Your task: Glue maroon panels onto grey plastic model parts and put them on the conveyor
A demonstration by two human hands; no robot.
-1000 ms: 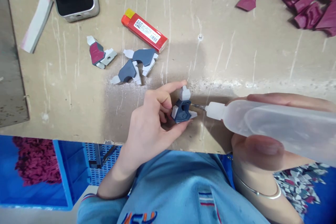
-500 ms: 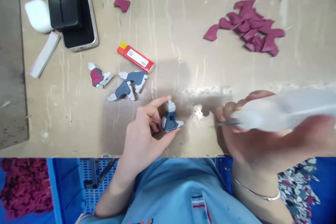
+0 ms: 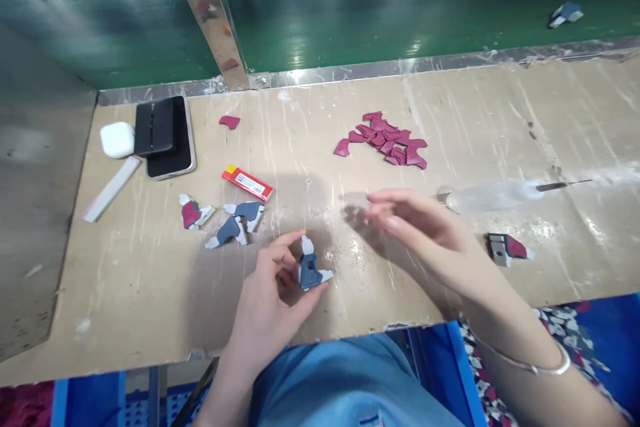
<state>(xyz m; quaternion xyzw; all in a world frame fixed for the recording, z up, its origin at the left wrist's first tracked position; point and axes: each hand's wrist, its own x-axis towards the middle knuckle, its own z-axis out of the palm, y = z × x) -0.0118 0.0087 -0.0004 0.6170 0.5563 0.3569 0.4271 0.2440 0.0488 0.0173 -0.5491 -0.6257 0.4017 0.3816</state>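
My left hand (image 3: 270,297) is closed on a small plastic part (image 3: 310,273), dark blue with white ends, holding it above the table near the front edge. My right hand (image 3: 423,230) is empty and slightly blurred, fingers apart, over the table between that part and a translucent squeeze bottle (image 3: 505,199) with a thin dark needle tip. Beyond the hands lies a pile of maroon pieces (image 3: 395,141). Left of my left hand are two blue-and-white parts (image 3: 229,230) and one part with a maroon face (image 3: 191,215). Another maroon-faced part (image 3: 515,248) lies beside my right forearm.
A red-and-yellow box (image 3: 249,183), a single maroon piece (image 3: 230,121), a phone (image 3: 185,147) under a black case, a white case (image 3: 117,140) and a pale strip (image 3: 113,188) lie left. A green surface (image 3: 400,13) behind carries one part (image 3: 566,15). Blue bins (image 3: 95,400) stand below.
My right hand has let go of the bottle, which now lies on the table, and has moved left with its fingers apart. The view has tilted up. My left hand keeps its hold.
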